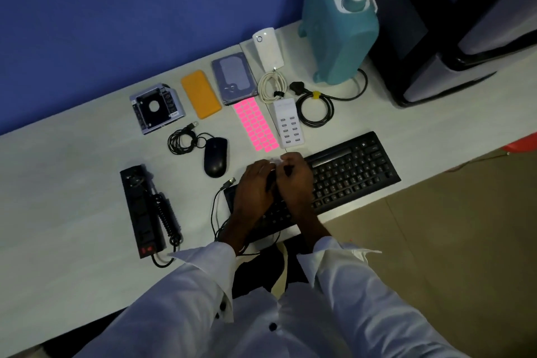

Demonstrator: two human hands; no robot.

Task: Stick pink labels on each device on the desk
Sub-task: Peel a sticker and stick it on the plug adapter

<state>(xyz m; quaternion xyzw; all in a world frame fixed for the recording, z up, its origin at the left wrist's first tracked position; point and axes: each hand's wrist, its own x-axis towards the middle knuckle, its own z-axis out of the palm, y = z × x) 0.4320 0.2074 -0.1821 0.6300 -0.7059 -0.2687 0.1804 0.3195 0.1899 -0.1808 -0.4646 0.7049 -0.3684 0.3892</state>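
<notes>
i see both hands (pixel 274 180) pinched together on something pale over the keyboard (pixel 343 174); a label could curl and stick to my fingers

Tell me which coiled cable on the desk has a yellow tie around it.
The thick black power cable coiled right of the white USB charging hub. The white cable has a black tie, and the mouse cable shows none.

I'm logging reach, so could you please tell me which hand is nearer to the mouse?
Left. The left hand sits just right of the mouse; the right hand is farther right, over the keyboard.
</notes>
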